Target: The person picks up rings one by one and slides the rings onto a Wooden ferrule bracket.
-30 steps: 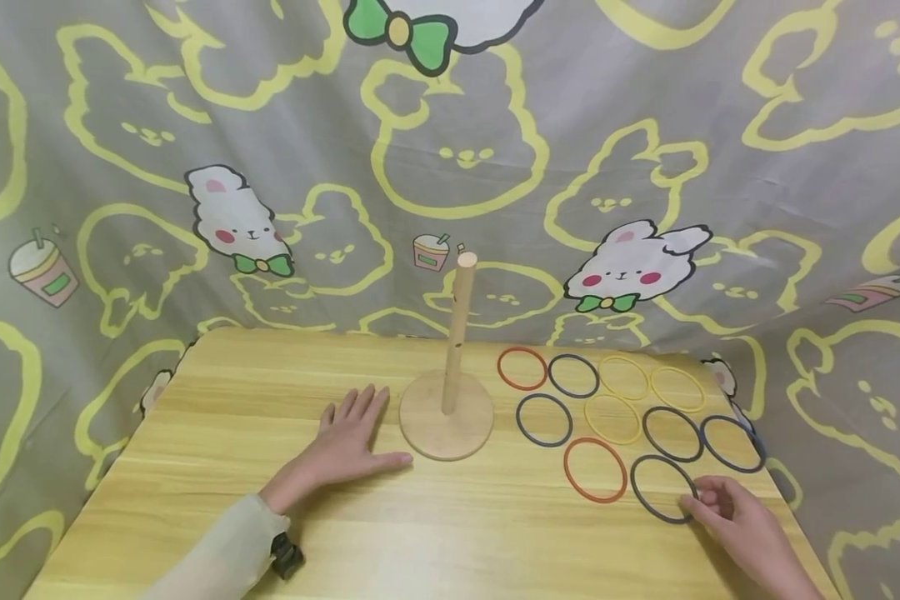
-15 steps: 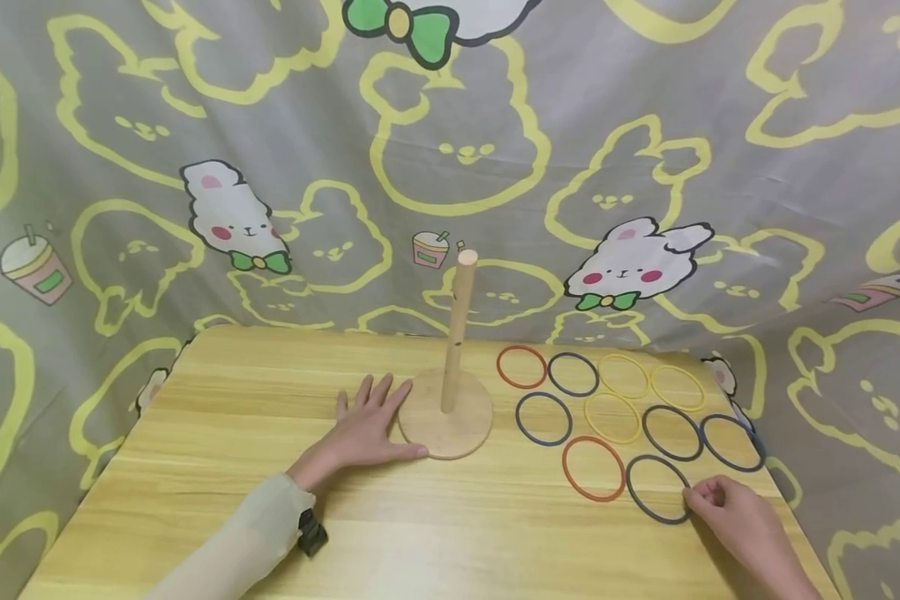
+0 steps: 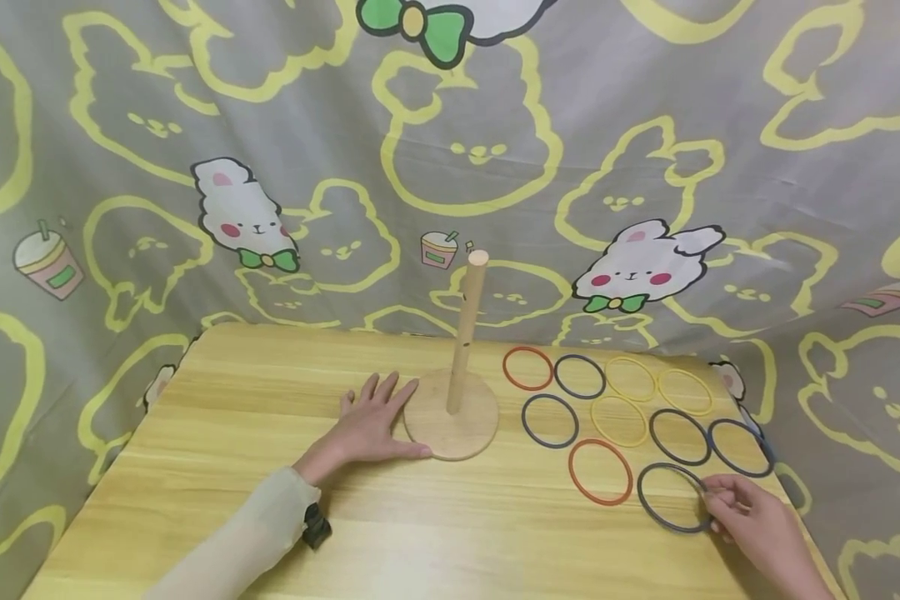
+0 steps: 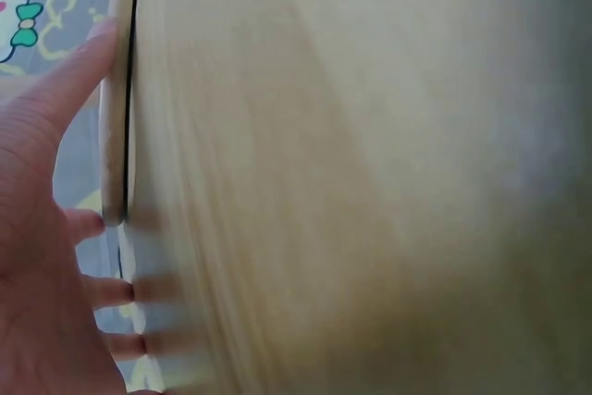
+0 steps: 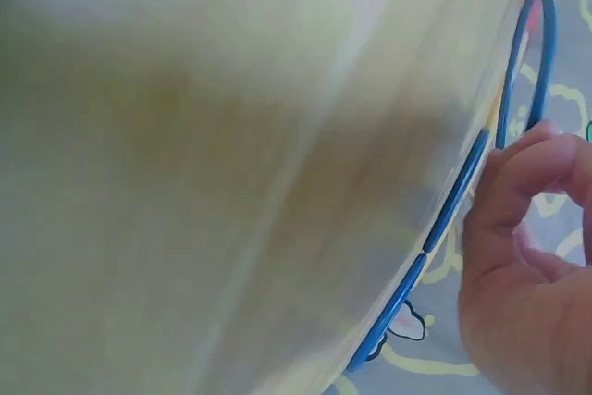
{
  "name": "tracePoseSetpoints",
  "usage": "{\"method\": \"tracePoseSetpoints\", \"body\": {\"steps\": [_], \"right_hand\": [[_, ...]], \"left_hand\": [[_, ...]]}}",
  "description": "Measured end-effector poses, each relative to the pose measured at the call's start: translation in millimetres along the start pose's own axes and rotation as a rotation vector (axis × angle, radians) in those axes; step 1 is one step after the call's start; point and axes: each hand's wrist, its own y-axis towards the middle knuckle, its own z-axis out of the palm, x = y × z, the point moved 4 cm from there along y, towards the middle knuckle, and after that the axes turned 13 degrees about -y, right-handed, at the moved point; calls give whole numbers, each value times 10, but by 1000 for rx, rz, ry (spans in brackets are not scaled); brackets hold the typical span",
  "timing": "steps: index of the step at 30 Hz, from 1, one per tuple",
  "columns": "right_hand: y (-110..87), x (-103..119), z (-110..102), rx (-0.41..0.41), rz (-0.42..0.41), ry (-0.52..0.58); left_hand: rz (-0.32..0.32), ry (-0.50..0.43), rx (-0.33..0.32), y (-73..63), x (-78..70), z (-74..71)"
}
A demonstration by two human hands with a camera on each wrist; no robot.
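Observation:
A wooden post (image 3: pixel 468 325) rises from a round wooden base (image 3: pixel 429 417) near the table's middle. My left hand (image 3: pixel 367 429) lies at the base's left side, fingers spread and mostly straight. In the left wrist view its thumb touches the edge of the base (image 4: pixel 116 136). At the right, my right hand (image 3: pixel 753 517) pinches the right side of a dark blue ring (image 3: pixel 638 487) between thumb and fingers. The right wrist view shows this blue ring (image 5: pixel 552 34) tilted up off the tabletop.
Several red, blue and yellow rings lie flat right of the post, among them a red ring (image 3: pixel 570 468) and a yellow ring (image 3: pixel 592 417). A cartoon-print curtain (image 3: pixel 330 150) hangs round the wooden table (image 3: pixel 217 400). The left wrist wears a black strap (image 3: pixel 317 527).
My left hand has moved right, up to the base. My right hand now grips the blue ring and has raised its near side a little; the ring has shifted slightly right.

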Motion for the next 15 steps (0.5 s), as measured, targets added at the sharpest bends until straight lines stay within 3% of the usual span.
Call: {"method": "tracePoseSetpoints", "body": {"steps": [8,15], "right_hand": [[-138,94,-69,-52,27,215],[-236,497,-224,-71,-28,343]], "left_hand": [[-35,-38,67,27,26,-19],[-24,6,67,41,-71,-108]]}}
